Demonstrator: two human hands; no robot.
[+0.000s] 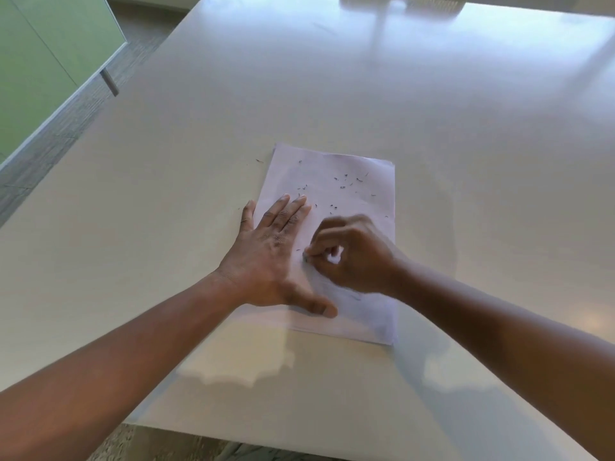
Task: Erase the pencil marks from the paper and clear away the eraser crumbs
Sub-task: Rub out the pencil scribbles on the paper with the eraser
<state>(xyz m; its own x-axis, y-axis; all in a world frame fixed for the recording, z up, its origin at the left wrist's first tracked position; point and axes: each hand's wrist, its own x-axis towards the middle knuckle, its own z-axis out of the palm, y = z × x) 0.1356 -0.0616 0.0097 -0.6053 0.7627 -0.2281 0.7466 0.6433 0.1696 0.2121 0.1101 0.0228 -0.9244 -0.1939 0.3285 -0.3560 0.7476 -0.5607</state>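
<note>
— Which step are we on?

— We judge it the erasing itself. Our right hand [349,252] has its fingers curled around something white, most likely the eraser [334,256], pressed to the paper [332,194] near its middle. The hand is blurred, so we cannot make out the eraser's shape.

— And the other hand?

— Our left hand [276,244] lies flat with fingers straight and spread, pinning the sheet's left side to the table [366,94]. The little finger rests just off the paper's edge.

— What does the next move call for?

— Faint pencil marks [352,296] seem to remain below the right hand, so we would keep the sheet pinned and rub there. Sweeping comes afterwards.

— Counts?

— One sheet that we can tell, though its near edge may hide others beneath. Two hands, one eraser. The crumbs [346,183] number a few dozen on the paper's upper half, too small to count exactly, plus about three strays on the table to the left.
</note>
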